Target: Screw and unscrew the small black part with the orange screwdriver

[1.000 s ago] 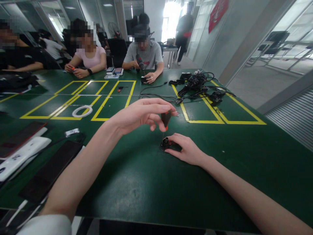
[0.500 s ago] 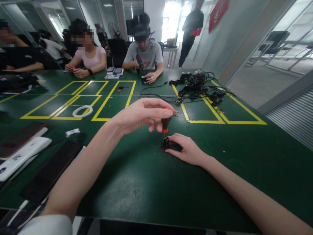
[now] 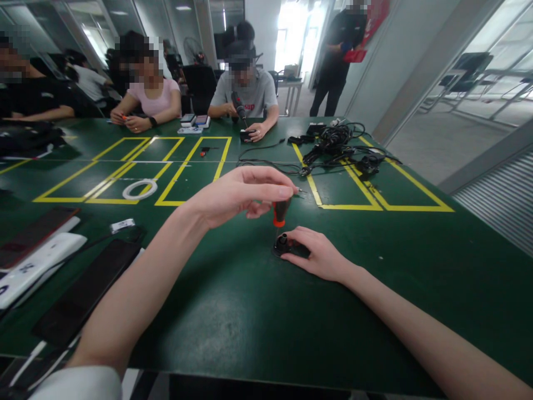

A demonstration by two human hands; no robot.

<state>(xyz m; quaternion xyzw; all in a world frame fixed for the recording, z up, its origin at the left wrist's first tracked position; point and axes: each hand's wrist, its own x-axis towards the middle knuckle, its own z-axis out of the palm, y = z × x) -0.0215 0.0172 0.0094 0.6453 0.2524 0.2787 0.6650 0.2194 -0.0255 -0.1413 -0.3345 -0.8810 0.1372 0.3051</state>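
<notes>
Head view: the left hand (image 3: 244, 194) pinches the handle top of a black-and-orange screwdriver (image 3: 282, 212), keeping it upright so its tip meets the small black part (image 3: 282, 242) directly below. The right hand (image 3: 320, 256) grips that part with thumb and fingers and presses it onto the green table (image 3: 233, 311), apparently so it cannot turn.

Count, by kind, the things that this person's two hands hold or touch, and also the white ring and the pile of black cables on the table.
screwdriver, in the left hand: 1
small black part, held by the right hand: 1
white ring: 1
cable pile: 1
total: 4
</notes>
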